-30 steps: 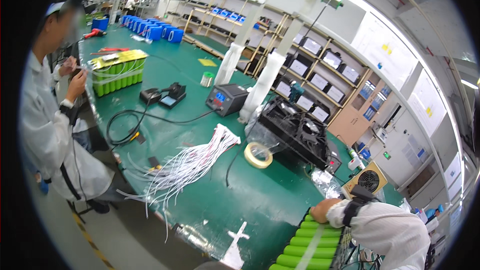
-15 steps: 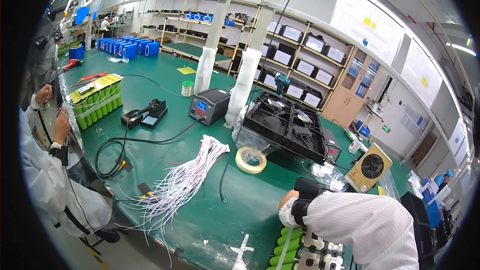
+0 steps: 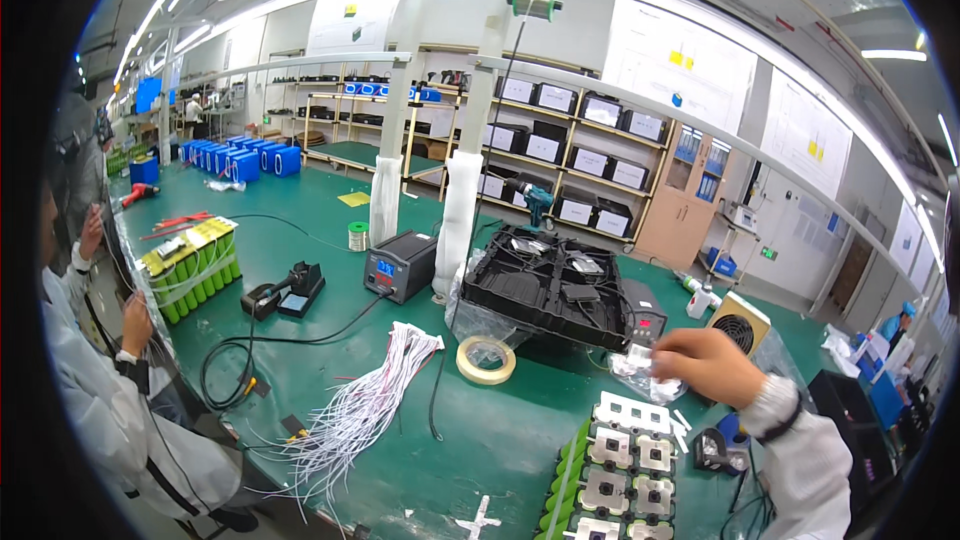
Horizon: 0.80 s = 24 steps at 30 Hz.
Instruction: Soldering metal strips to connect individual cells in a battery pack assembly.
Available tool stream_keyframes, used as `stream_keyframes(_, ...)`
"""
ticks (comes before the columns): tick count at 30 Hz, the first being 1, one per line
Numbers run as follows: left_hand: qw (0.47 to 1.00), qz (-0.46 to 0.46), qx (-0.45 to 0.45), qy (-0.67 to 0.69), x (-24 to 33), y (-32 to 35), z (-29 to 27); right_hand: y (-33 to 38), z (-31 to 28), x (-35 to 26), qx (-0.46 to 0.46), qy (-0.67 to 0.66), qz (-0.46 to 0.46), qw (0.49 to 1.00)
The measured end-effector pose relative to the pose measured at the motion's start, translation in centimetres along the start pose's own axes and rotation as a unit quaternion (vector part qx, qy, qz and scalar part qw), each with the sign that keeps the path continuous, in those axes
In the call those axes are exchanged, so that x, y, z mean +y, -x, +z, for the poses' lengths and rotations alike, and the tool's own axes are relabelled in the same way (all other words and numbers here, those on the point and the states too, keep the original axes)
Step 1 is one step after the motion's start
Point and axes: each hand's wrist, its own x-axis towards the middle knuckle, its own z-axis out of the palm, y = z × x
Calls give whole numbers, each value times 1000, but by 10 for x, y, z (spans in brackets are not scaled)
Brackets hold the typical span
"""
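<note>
My right hand is raised above the table, to the right of the black plastic tray. Its fingers are drawn together in a pinch; what lies between them, if anything, I cannot make out. Behind the fingertips is a crumpled clear plastic bag. Below and left of the hand stands a battery pack of green cells topped with metal plates. A white strip with square holes lies along the pack's far end. Small white strips lie beside it. My left hand is out of view.
A roll of tape, a bundle of white wires and a soldering station are on the green table. Beyond the tape is the black tray. A fan unit stands behind my hand. At left, a co-worker's hand handles wires.
My view has tilted up. My right forearm, which covered much of the battery pack, has swung to the right, and my hand has come up into view.
</note>
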Motion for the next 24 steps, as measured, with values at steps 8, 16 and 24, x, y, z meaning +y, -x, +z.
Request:
stream_keyframes(8,999,-11,-4,-44,7,-7,1,172,111,125,458,-373,9,807)
stream_keyframes(16,996,-24,0,-87,26,9,13,218,231,154,272,-448,75,848)
stream_keyframes(24,997,-21,-1,-80,53,18,28,207,202,147,192,-443,32,875)
